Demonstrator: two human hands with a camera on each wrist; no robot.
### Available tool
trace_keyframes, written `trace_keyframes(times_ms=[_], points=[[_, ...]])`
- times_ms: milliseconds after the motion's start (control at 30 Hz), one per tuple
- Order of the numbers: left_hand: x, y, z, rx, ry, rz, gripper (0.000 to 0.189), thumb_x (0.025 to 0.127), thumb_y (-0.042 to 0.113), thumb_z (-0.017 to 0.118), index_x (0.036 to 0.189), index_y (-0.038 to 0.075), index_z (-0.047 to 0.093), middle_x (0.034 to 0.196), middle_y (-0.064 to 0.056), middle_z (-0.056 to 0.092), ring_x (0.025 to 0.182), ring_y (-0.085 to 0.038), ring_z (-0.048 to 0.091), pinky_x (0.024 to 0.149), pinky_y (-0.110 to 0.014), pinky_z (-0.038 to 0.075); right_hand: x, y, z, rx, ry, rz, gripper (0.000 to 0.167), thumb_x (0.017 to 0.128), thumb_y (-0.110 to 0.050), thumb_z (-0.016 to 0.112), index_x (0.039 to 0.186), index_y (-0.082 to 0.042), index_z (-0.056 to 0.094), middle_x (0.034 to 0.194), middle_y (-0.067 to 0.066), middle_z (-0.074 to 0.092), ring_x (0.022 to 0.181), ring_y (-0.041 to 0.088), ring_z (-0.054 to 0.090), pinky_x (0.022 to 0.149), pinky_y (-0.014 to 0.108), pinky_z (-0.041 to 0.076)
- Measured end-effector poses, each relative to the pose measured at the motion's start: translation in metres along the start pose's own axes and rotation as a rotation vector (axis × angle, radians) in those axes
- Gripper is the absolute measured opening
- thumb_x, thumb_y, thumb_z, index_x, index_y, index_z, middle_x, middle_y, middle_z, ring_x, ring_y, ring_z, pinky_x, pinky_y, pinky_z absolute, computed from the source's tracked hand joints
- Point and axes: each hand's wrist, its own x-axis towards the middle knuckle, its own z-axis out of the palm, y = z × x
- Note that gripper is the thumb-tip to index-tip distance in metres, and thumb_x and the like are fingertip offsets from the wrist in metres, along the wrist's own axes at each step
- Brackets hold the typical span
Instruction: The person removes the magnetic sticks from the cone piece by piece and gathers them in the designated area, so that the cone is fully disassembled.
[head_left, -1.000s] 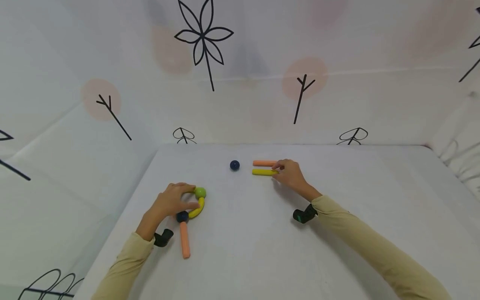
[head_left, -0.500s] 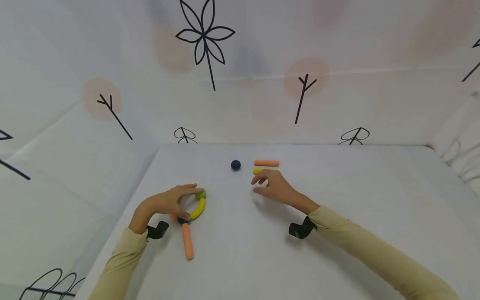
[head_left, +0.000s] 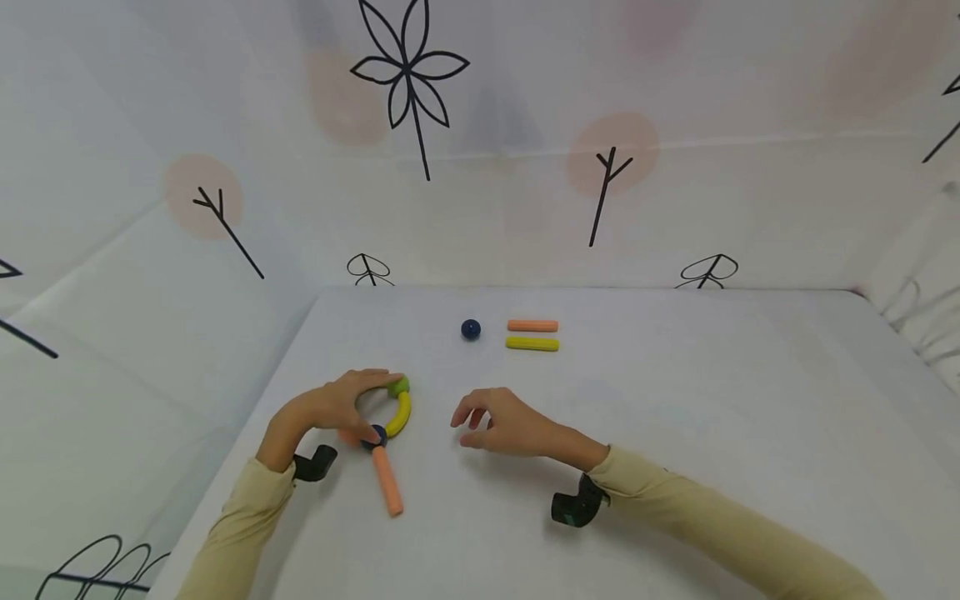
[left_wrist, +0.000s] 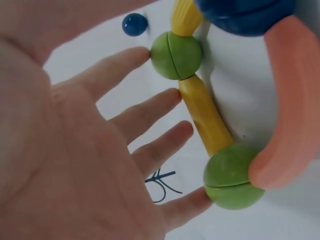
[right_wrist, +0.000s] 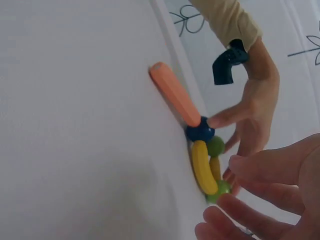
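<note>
A ring of toy building rods and balls lies on the white table [head_left: 637, 375] at the left. It shows a green ball [head_left: 400, 387], a curved yellow rod [head_left: 402, 415] and a dark blue ball [head_left: 382, 434]. A straight orange rod [head_left: 387, 483] sticks out from the blue ball toward the front. My left hand [head_left: 333, 406] holds the ring across, thumb on the blue ball, fingertips against the green balls. In the left wrist view a short yellow rod [left_wrist: 205, 115] and a curved orange rod [left_wrist: 295, 100] meet a second green ball [left_wrist: 231, 177]. My right hand [head_left: 510, 423] hovers right of the ring, fingers loosely bent, holding nothing.
Farther back lie a loose dark blue ball [head_left: 471, 330], an orange rod [head_left: 532, 326] and a yellow rod [head_left: 532, 343] side by side. White printed cloth [head_left: 495, 225] hangs behind the table and along its left side.
My right hand has come away from the loose yellow rod, moving left and toward the front. In my left hand the ring has turned slightly, its straight orange rod's free end swinging right.
</note>
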Motion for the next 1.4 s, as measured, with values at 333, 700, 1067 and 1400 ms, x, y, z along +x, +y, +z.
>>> trace_keyframes(times_ms=[333,700,1067,1400], points=[[-0.006,0.003,0.012,0.131,0.149,-0.113,0.088,0.075,0.055,0.072,0.146,0.015,0.038,0.145,-0.016,0.037,0.130,-0.043,0.034,0.094,-0.066,0.034,0.005,-0.005,0.033,0.044,-0.072,0.017,0.023,0.083,-0.009,0.072,0.104,-0.006,0.064,0.101,0.004,0.063,0.090,0.021,0.059,0.072,0.023,0.048],[-0.005,0.025,0.030,0.224,0.307,-0.334,0.094,0.074,0.069,0.062,0.143,0.010,0.038,0.144,-0.029,0.023,0.122,-0.045,0.038,0.078,-0.061,0.045,0.015,0.013,0.042,-0.122,0.143,0.045,0.022,0.075,0.000,0.073,0.093,-0.008,0.063,0.082,-0.003,0.059,0.073,0.011,0.051,0.062,0.022,0.045],[0.004,0.015,0.040,0.182,0.308,0.150,0.029,0.084,0.027,0.072,0.111,0.015,0.071,0.142,-0.015,0.044,0.131,-0.041,0.033,0.097,-0.067,0.028,0.019,0.022,0.033,-0.099,0.270,0.029,0.016,0.073,0.001,0.077,0.085,-0.006,0.067,0.076,-0.001,0.062,0.070,0.013,0.055,0.062,0.023,0.047],[0.006,0.014,0.041,0.181,0.301,0.173,0.034,0.082,0.023,0.075,0.114,0.012,0.071,0.127,-0.008,0.060,0.127,-0.037,0.043,0.100,-0.057,0.035,0.018,0.021,0.031,-0.096,0.282,0.031,0.019,0.072,-0.002,0.079,0.088,-0.005,0.070,0.079,0.001,0.062,0.070,0.012,0.056,0.062,0.022,0.048]])
